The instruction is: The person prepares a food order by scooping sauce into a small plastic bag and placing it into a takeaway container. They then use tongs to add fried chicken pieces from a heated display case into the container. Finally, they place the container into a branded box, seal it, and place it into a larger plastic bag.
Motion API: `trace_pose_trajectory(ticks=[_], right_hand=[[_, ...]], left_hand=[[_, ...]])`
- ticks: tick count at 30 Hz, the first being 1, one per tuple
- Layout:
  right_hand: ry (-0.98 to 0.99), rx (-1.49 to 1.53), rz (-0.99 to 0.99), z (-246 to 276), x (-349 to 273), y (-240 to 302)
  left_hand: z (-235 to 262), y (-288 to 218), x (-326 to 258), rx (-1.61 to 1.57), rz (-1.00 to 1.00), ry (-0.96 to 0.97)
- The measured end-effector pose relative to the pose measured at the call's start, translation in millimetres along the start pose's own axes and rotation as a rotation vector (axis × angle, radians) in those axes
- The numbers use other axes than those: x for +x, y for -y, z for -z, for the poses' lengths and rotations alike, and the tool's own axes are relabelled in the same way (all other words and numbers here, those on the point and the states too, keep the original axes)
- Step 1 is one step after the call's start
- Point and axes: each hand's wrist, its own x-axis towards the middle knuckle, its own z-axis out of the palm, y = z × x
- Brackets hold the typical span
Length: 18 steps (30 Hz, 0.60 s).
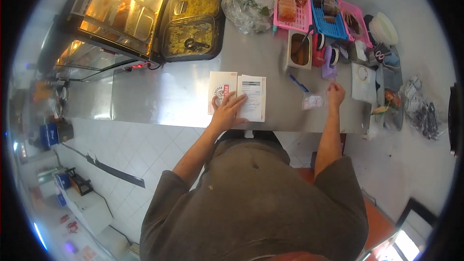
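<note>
My left hand (227,112) lies with spread fingers on a white cardboard box (223,79) and the edge of a printed paper slip (252,101) on top of it. My right hand (336,95) is closed in a pinch just below a purple tape dispenser (330,71); what sits between its fingertips is too small to make out. Beside that hand, a small see-through plastic packet (313,101) with a white and red item inside rests on the steel counter (285,111). A blue pen (298,83) lies between the box and the packet.
Behind stand a metal container (300,63) of brown sauce, a red tape dispenser (318,49), and pink (303,19) and blue (333,30) baskets of packets. A bag of greens (249,7), a black tray (220,43) of yellow food and a lit display cabinet (116,19) fill the back left.
</note>
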Motion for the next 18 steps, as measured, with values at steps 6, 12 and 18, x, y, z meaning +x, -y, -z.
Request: trace_pose_trajectory(ticks=[6, 12, 18], right_hand=[[0.771, 0.624, -0.548, -75, -271, 92], [0.410, 0.242, -0.401, -125, -329, 96], [0.208, -0.467, 0.846, -115, -289, 28]], left_hand=[[-8, 6, -2, -0.051, -0.040, -0.039], [-5, 11, -5, -0.074, -0.086, -0.072], [-8, 7, -2, -0.031, -0.113, -0.095]])
